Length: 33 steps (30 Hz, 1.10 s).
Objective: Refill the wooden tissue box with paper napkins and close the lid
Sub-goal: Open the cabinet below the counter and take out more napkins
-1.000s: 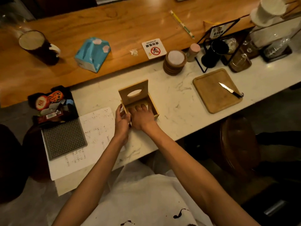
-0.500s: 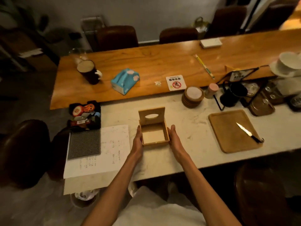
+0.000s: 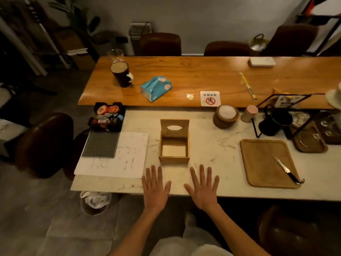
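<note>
Wooden tissue box [image 3: 174, 147] sits on the white marble surface [image 3: 212, 145], approx. centre, lid [image 3: 174, 127] hinged at the far side & standing upright, oval slot facing the camera. Inside: pale napkins [image 3: 173, 150] lying flat at the bottom, stack sits low in the box.

Both hands are on the near side of the box, apart from it, not touching. Left hand [image 3: 154, 189] flat, palm down, fingers spread, holding nothing; fingertips point to the box's near-left corner. Right hand [image 3: 203, 189] same: flat, splayed, empty, just right of the left hand w/ a gap between them. Both lie over the near edge of the surface; can't tell if palms actually press on it.

Left of box: printed sheet of paper [image 3: 118, 156] w/ a dark gridded mat [image 3: 101, 144] on its far-left corner; black tray of small items [image 3: 107, 115] beyond that. Right of box: wooden board [image 3: 267, 162] w/ a knife [image 3: 287, 170] lying diagonally on it. Far right: stack of wooden coasters [image 3: 225, 115], small pink-topped cylinder [image 3: 249, 113], black wire rack [image 3: 284, 115] w/ a dark mug.

Farther back, higher wooden counter [image 3: 203, 78]: blue tissue pack [image 3: 156, 88], dark cup [image 3: 120, 72], no-smoking sign [image 3: 210, 98], a yellow stick-like thing [image 3: 247, 85].
</note>
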Tool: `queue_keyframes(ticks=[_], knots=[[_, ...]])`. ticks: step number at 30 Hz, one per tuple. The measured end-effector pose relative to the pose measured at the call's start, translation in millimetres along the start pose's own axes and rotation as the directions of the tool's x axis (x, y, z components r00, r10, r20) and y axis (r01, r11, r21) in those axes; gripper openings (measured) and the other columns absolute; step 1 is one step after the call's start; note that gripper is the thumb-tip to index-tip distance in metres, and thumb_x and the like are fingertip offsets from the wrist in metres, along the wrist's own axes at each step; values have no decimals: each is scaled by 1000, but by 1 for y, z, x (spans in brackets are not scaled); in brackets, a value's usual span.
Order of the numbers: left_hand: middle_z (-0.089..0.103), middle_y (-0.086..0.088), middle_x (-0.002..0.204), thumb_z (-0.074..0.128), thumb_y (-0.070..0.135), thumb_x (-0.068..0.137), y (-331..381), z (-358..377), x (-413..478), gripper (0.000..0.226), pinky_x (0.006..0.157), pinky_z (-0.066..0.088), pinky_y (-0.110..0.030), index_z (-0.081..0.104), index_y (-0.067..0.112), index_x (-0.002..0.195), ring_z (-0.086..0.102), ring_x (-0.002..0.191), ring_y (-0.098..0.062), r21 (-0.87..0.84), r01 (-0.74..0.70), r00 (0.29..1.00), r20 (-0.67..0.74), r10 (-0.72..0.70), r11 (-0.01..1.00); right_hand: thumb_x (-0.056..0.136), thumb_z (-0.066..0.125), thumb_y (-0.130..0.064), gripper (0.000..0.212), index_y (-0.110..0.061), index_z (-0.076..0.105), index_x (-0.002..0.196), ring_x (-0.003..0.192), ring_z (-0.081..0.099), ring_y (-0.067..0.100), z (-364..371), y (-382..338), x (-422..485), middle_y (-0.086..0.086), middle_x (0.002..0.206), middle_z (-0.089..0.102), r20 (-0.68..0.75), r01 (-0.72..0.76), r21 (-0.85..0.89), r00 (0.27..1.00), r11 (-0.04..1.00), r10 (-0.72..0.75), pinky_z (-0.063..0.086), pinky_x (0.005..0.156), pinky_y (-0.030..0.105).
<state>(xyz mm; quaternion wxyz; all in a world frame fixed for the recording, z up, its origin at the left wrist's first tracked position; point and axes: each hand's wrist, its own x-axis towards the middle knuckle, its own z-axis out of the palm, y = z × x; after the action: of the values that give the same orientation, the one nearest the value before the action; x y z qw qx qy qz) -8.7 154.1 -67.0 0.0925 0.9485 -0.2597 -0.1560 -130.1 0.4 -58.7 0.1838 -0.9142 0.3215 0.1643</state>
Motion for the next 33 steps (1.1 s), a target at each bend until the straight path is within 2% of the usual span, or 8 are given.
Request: queue_keyframes(ticks=[4, 8, 14, 18, 22, 25, 30, 33], knots=[[-8, -9, 163, 28, 53, 95, 0, 7, 0, 74, 121, 2, -54, -2, 19, 154, -9, 150, -29, 117, -71, 979, -180, 91, 991, 82, -6, -73, 76, -37, -31, 143, 136, -42, 32, 0, -2, 6, 4, 153, -38, -60, -5, -107, 998, 994, -2, -17, 109, 64], [12, -6, 162, 31, 42, 96, -10, 22, -1, 63, 122, 9, -48, 17, 20, 153, 11, 150, -27, 120, -223, 910, -329, 251, 967, 97, 11, -59, 64, -31, 2, 154, 149, -9, 30, 29, -9, 5, 5, 163, -4, -415, -37, -77, 910, 996, 2, 2, 117, 60], [62, -5, 133, 42, 27, 94, -18, 59, 14, 42, 103, 39, -39, 59, 15, 131, 56, 126, -22, 83, -358, 648, -695, 311, 930, 98, 39, -29, 38, -20, 71, 116, 117, 61, 14, 69, -20, 25, -1, 121, 69, -923, 173, 105, 384, 979, 31, 46, 96, 35], [75, -1, 109, 41, 25, 94, -21, 79, 33, 36, 84, 41, -36, 74, 17, 107, 68, 101, -21, 108, -380, 399, -877, 268, 919, 95, 41, -24, 37, -19, 77, 90, 84, 70, 14, 85, -12, 43, -2, 88, 77, -999, 302, -28, 25, 953, -38, 41, 76, 28], [72, -8, 84, 34, 30, 97, -21, 86, 36, 42, 80, 36, -38, 71, 13, 87, 60, 80, -26, 95, -384, 306, -925, 224, 918, 96, 38, -29, 40, -19, 73, 82, 73, 58, 16, 97, 1, 58, 1, 75, 70, -984, 309, -163, -123, 937, -131, 31, 72, 28], [70, -12, 78, 34, 31, 98, -18, 85, 32, 47, 83, 39, -40, 70, 8, 78, 59, 78, -29, 92, -376, 255, -946, 199, 922, 99, 35, -32, 38, -18, 68, 86, 82, 54, 19, 106, 7, 61, 3, 84, 65, -979, 276, -184, -141, 943, -150, 30, 78, 29], [69, -4, 114, 32, 34, 99, -25, 81, 21, 40, 96, 35, -42, 68, 17, 106, 57, 107, -22, 138, -455, 322, -896, 307, 880, 101, 30, -44, 36, -24, 58, 111, 110, 46, 22, 113, 23, 46, 4, 113, 57, -970, 169, -234, 27, 957, -242, 25, 105, 37], [59, -12, 124, 47, 12, 93, -47, 127, 2, 33, 103, 40, -36, 57, 8, 125, 50, 118, -24, 107, -584, 155, -958, 240, 804, 100, 28, -50, 45, -24, 51, 129, 135, 35, 24, 119, 36, 34, 5, 137, 48, -979, 232, -160, 85, 959, -184, 14, 118, 42]])
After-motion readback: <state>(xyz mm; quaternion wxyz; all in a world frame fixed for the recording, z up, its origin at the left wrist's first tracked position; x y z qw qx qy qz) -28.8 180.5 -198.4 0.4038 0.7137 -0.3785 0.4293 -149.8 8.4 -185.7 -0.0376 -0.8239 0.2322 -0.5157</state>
